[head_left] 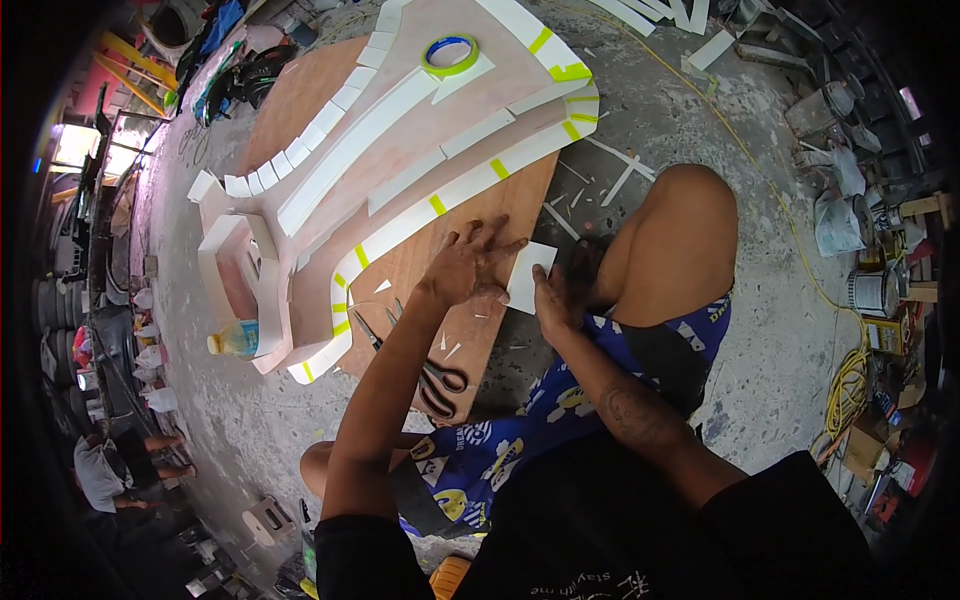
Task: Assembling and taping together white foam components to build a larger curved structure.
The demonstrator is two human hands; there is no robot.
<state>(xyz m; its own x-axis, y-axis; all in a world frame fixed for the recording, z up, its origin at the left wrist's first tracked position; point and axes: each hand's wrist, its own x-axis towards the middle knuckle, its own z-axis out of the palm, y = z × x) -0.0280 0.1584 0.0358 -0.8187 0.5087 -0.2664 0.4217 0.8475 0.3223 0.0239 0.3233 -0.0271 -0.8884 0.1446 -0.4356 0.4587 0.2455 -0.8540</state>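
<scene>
My right hand (562, 292) pinches a small white card piece (527, 285) by its right side, thumb on top. Spread out over the brown wooden board (487, 335), my left hand (470, 262) has its thumb and index finger at the card's left edge. Beneath my left forearm lies a pair of black-handled scissors (447, 378), partly hidden. Ahead on the board rests a large pinkish moulded panel (345, 195), edged with white strips (400, 228) and short yellow-green tape pieces (437, 205). A roll of yellow-green tape (460, 68) sits on the panel's far part.
A clear bottle (237, 340) with yellowish contents is by the panel's left end. White offcuts (622, 180) litter the concrete floor (770, 360). Cans (868, 292) and a coiled yellow cord (850, 385) line the right side. Another person (105, 475) is at far left.
</scene>
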